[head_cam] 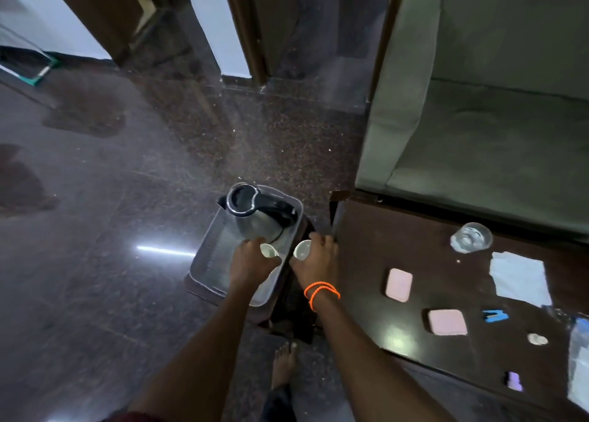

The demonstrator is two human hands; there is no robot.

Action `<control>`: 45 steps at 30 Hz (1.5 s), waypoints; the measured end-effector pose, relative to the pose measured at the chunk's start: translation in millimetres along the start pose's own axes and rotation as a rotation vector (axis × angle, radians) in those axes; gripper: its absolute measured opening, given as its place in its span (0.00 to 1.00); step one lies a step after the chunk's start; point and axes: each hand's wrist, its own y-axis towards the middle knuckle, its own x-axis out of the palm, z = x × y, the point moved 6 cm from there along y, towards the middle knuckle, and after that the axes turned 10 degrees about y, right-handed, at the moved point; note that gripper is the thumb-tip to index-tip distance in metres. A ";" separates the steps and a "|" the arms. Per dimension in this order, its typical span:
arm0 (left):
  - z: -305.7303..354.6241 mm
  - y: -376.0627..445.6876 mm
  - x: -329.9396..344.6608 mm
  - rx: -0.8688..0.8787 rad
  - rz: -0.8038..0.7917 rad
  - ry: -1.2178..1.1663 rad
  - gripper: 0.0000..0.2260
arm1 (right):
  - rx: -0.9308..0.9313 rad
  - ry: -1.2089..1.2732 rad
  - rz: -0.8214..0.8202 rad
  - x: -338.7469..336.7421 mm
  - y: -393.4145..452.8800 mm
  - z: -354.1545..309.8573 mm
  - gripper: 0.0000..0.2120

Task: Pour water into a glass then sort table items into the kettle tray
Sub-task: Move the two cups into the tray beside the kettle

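A steel kettle (255,217) with a black lid and handle stands at the far end of a grey plastic tray (207,256) on a low stool. My left hand (251,259) is over the tray, shut on a small white cup (268,250). My right hand (318,259), with orange bands at the wrist, holds a second white cup (302,249) at the tray's right rim. On the dark table (366,249) to the right stands a clear glass (471,237) with water in it.
On the table lie two pink pads (399,284) (447,322), a white cloth (519,278), a blue clip (495,315), a small white lid (537,339), a purple item (513,381) and a plastic bottle (578,361). A green sofa (478,119) stands behind. My bare foot (283,362) is on the polished floor.
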 end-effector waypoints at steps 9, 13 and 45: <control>-95.7 88.8 -24.2 0.005 -0.013 0.051 0.24 | 0.063 -0.059 0.009 115.5 18.7 -23.8 0.30; -109.1 121.9 -7.7 0.028 -0.034 0.096 0.22 | 0.023 -0.274 0.033 141.6 28.8 -14.0 0.29; 44.9 -32.9 106.1 0.160 0.187 -0.024 0.29 | 0.090 -0.314 0.246 -18.2 -20.3 125.2 0.19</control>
